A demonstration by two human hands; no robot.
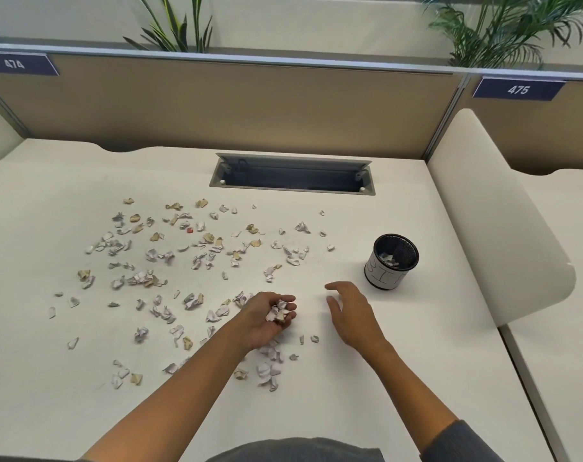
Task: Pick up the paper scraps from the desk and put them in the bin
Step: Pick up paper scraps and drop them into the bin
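Several small crumpled white and tan paper scraps point(196, 258) lie scattered over the left and middle of the white desk point(367, 378). My left hand point(265, 320) is cupped palm up near the desk's middle, holding a handful of scraps point(278, 311). To its right my right hand point(352, 311) hovers low over the desk, fingers spread, nothing in it. The bin point(391, 261), a small black mesh cup with a white paper label, stands upright at the right, beyond my right hand. A few scraps lie inside it.
An open grey cable tray point(292, 176) is sunk into the desk at the back. A tan partition wall point(233, 108) closes the far side. A rounded white divider point(497, 211) stands along the right edge, close to the bin.
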